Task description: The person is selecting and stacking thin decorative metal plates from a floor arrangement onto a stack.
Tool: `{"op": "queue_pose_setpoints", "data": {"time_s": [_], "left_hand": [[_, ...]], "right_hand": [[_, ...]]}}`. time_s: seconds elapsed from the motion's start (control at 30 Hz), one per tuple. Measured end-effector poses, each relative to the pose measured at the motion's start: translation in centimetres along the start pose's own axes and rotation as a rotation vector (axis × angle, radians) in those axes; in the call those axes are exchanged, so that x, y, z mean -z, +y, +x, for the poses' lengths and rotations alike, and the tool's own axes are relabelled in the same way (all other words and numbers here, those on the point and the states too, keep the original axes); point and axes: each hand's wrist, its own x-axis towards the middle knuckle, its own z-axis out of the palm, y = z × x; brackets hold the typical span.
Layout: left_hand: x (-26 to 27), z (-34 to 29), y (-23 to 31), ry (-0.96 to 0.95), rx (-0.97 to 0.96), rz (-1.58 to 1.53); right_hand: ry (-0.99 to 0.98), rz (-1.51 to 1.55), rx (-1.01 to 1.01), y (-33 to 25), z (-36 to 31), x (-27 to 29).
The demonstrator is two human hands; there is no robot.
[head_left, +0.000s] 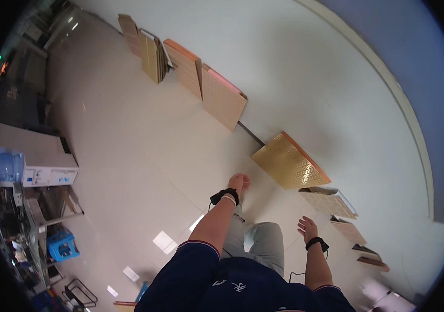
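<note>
My left hand [239, 182] hangs in the air over the floor, its fingers loosely bent and nothing seen in them. My right hand [307, 228] is held out at my right side with its fingers apart and holds nothing. Dark bands with thin cables sit on both wrists. Nearest to both hands is a stack of shiny gold panels [289, 162] patterned with rows of small shapes, leaning on the white wall. Just right of it, close to my right hand, leans a thinner stack of panels [328, 202]. Neither hand touches a stack.
More panel stacks [224, 97] lean along the wall to the far left, and smaller ones [349, 230] to the right. A white cabinet [50, 169] with a blue water bottle [9, 165], a blue stool [63, 245] and a cluttered bench stand at left. The floor [128, 130] is pale and glossy.
</note>
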Motion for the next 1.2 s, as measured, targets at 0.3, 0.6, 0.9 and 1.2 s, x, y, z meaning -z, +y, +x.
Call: {"op": "queue_pose_setpoints", "data": {"time_s": [0.3,0.6,0.9,1.2], "left_hand": [[2.7,3.5,-5.0,0.173,0.092,-0.327],[3.1,1.9,-12.9,0.412,0.196,-0.518],[-3.9,5.1,-14.1,0.283,0.234,-0.518],[-4.5,5.8,-10.7,0.160,0.103,-0.269]], "right_hand": [[0.073,0.112,-0.067,-4.1,10.7,0.1],[0.199,0.324,-0.203,-6.4,23.5,3.6],[0.088,-0.610,0.242,-3.5,33.0,13.7],[0.420,-0.176,-0.010,-9.0,24.5,2.3]]}}
